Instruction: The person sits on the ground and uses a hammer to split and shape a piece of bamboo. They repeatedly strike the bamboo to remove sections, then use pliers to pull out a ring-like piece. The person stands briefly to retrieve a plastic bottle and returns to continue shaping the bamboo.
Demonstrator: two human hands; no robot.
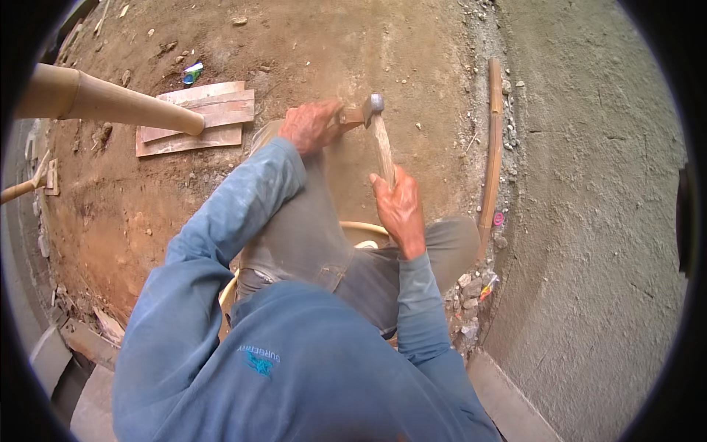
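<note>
My right hand (401,210) is wrapped round the wooden handle of a hammer (383,147). The handle points away from me, and its metal head meets or lies over the end of a reddish-brown piece (353,116); whether they touch, I cannot tell. That piece is held in the closed fingers of my left hand (311,127), just beyond my left knee. Its kind is unclear, as the fingers and the hammer head cover much of it. Both forearms wear blue sleeves. My grey trousers (302,221) are bent at the knees over a pale yellow seat or tub rim (364,229).
Left of my left hand, a thick bamboo pole (140,110) stands on flat reddish boards or tiles (195,140). A small wrapper (192,72) lies beyond them. Along the right, a long bamboo strip (493,147) and loose stones (471,289) edge a rough grey concrete surface (596,206).
</note>
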